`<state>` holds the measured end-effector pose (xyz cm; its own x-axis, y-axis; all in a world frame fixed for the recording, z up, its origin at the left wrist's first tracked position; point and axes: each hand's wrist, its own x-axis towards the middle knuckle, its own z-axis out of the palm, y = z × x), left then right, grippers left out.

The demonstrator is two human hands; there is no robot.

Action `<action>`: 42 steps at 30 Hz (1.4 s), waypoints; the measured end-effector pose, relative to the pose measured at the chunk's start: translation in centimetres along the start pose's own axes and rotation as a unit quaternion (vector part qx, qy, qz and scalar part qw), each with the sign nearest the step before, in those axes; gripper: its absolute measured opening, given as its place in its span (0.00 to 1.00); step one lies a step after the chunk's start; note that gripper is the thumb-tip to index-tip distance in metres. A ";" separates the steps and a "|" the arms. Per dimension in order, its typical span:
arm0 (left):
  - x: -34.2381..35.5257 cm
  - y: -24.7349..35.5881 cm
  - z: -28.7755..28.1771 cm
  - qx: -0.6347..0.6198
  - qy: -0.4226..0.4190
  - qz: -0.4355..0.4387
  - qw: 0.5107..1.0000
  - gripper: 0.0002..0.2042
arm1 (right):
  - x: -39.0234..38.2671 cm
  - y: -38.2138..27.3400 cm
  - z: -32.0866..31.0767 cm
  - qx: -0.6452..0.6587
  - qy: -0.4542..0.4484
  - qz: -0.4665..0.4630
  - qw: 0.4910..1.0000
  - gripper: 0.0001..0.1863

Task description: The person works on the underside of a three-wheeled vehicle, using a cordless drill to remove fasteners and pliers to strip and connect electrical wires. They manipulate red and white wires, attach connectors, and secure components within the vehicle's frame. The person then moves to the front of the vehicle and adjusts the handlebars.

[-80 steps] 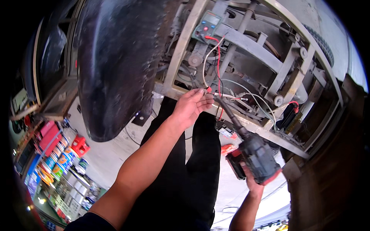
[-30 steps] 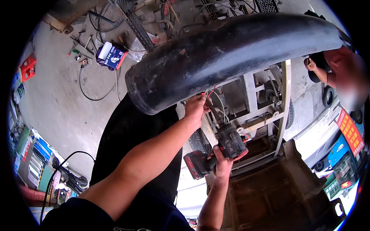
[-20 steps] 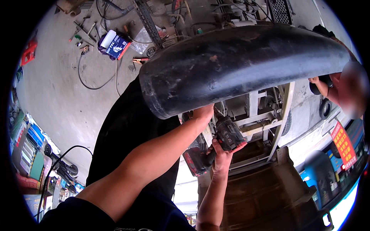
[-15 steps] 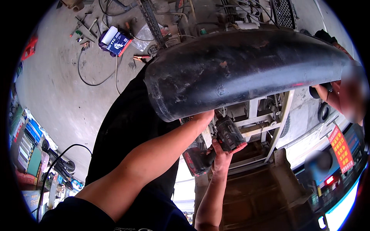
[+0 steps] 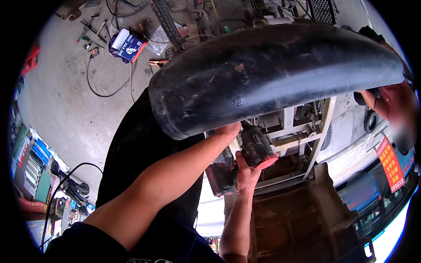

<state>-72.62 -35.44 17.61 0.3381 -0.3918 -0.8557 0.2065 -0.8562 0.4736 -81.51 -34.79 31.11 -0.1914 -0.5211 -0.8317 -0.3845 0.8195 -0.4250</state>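
Observation:
A long black curved fender (image 5: 272,65) lies across the upper middle above a pale metal frame (image 5: 293,140). My right hand (image 5: 245,173) grips a black and red cordless power tool (image 5: 256,144) below the fender, with its battery at lower left. The tool's front end runs up under the fender edge. My left hand (image 5: 230,129) reaches under that same edge, just left of the tool, with its fingers hidden behind the fender and tool.
A co-worker (image 5: 381,101) is at the fender's right end. Loose tools, cables and a blue box (image 5: 127,46) lie on the concrete floor (image 5: 61,109). A rusty panel (image 5: 289,215) is at lower right, and cluttered goods (image 5: 35,153) line the left.
My view has turned, so the fender now lies crosswise. My left hand, earlier visible at a red wire connector, is now under the fender edge. The tool has moved up slightly over the last second.

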 end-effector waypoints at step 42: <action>1.8 -4.3 3.4 0.437 -0.042 0.092 0.894 0.44 | 0.6 -2.0 -0.7 -0.415 -0.109 -0.200 0.881 0.30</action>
<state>-76.04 -33.58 13.34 0.2155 -0.5459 -0.8097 -0.6549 -0.6959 0.2948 -81.54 -36.92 31.70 0.2528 -0.5957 -0.7624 -0.9268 0.0769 -0.3675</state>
